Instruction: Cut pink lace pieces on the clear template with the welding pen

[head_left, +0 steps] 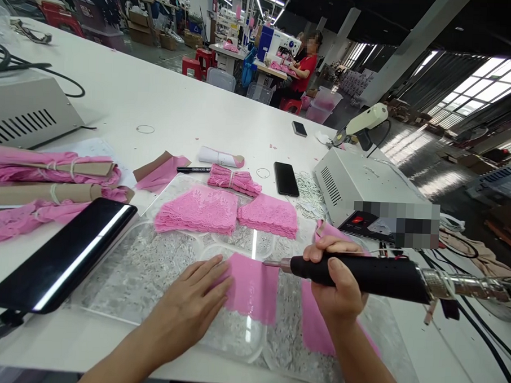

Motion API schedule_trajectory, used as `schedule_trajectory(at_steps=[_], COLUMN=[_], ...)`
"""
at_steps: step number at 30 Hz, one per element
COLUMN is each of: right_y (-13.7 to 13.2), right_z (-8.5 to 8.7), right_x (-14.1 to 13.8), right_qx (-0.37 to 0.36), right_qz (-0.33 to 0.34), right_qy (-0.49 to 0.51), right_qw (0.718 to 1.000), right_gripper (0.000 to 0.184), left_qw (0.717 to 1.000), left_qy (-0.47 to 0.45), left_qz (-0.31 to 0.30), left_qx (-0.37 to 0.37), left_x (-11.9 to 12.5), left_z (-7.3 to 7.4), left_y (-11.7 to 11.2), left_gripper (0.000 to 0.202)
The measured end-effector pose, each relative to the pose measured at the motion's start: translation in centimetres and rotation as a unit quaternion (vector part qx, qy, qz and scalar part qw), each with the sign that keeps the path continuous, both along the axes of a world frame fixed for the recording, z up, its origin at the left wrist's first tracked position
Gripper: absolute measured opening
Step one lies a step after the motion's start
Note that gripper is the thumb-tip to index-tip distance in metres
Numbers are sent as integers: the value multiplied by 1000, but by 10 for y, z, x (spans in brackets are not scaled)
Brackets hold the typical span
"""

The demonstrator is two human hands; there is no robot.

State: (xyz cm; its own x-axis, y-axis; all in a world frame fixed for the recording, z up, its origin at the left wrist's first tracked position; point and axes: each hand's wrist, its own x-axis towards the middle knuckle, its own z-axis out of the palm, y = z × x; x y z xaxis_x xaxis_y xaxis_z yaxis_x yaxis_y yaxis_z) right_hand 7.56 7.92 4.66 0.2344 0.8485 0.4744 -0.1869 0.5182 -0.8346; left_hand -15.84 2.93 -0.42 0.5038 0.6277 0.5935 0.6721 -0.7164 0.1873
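Pink fabric piece (253,293), single: lower centre of the frame, flat on a clear mat (128,287), just right of the left hand (186,307), whose fingertips rest on its left edge. Left hand: palm down, fingers extended, close together. Right hand (342,302), right of the piece: fingers wrapped around a black-handled tool (383,276), tip at the piece's upper right; contact cannot be told. Above, mid-frame: two pink lace stacks (197,209), side by side.
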Motion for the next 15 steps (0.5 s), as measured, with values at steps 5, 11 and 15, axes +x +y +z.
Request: schedule_trajectory(at_steps=[5,11,15], right_y=[3,9,9], right_z=[4,2,0], right_x=[-9,-24,-27], right_qx=[8,6,-2], right_qz=[12,34,37], right_qy=[6,6,7], right_qw=[1000,999,999], right_gripper=[6,6,6], left_qw=[999,1000,999], left_qy=[-31,-26,-20], left_qz=[8,10,14], left_qx=[4,-8,-26], left_x=[-4,-19,-30], left_z=[5,7,1], left_y=[-3,-16,-25], left_gripper=[26,29,32])
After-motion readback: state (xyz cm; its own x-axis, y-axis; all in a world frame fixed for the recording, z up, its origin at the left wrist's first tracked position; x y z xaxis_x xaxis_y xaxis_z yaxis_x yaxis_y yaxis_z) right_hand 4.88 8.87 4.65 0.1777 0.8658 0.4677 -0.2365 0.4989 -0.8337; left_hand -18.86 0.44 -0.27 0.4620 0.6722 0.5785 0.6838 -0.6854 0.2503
